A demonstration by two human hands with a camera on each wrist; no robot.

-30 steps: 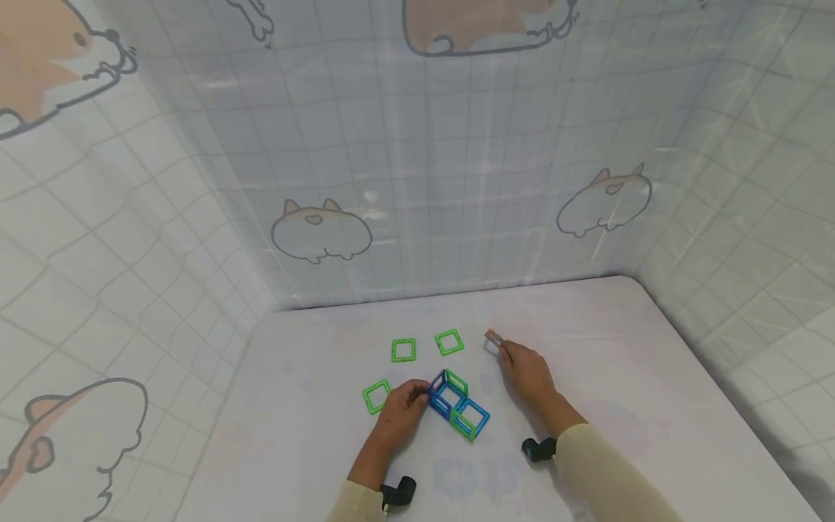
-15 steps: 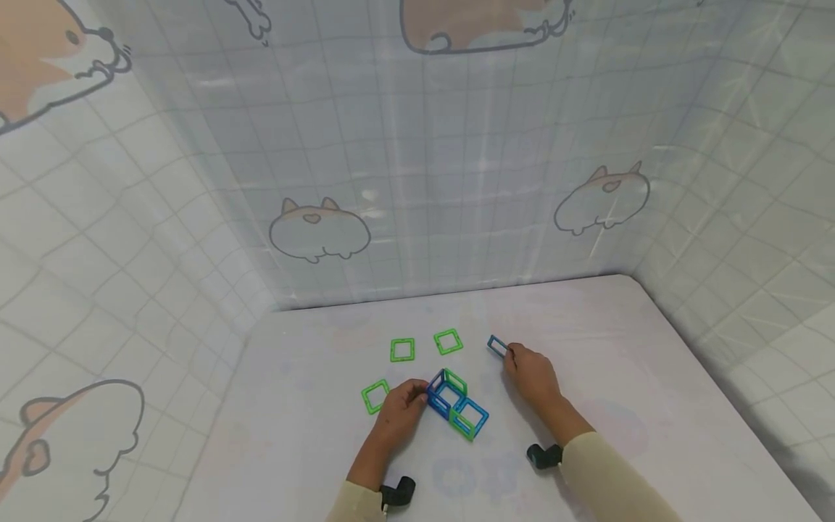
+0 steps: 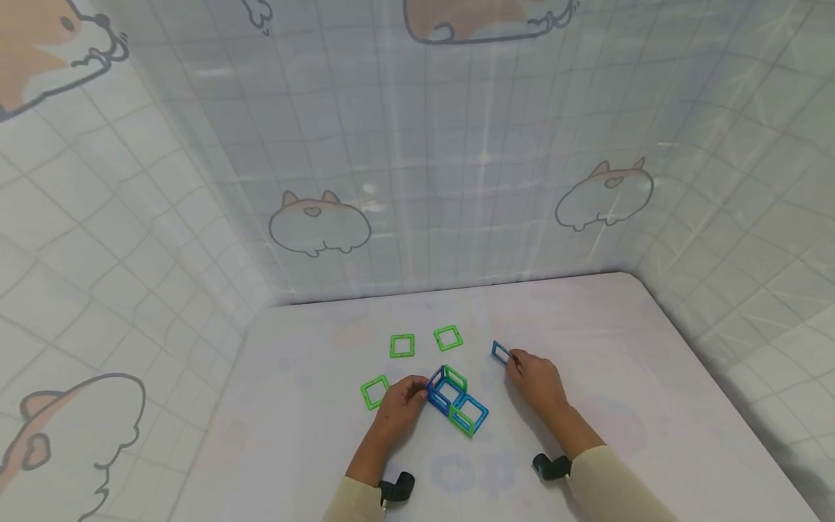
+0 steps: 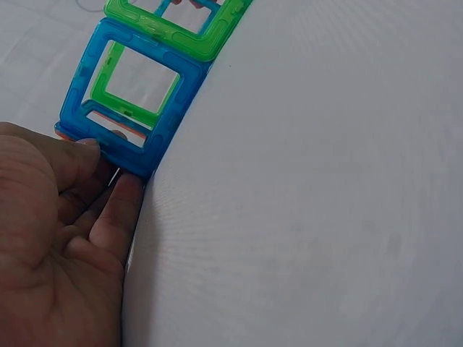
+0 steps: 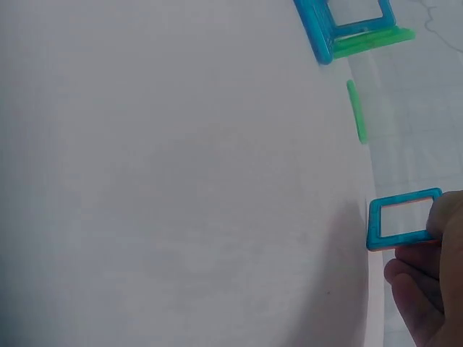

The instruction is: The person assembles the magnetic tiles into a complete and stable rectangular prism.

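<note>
Left hand (image 3: 401, 406) w/ fingers curled, gripped the blue-and-green plastic tile frame structure (image 3: 457, 401) mid-table. Right hand (image 3: 536, 377) pinched a loose blue square plastic frame tile (image 3: 501, 353) by its edge, just off the white table (image 3: 620, 377). Prob light, stiff, a bit slick, so edge grip's best imo.

A white table (image 3: 620, 377) bears three loose green squares (image 3: 402, 346) and a blue-green frame structure (image 3: 457, 401).

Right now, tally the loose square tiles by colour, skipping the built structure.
Green square tiles lying flat on the table: 3 ()
Blue square tile pinched in the right hand: 1
Total: 4
</note>
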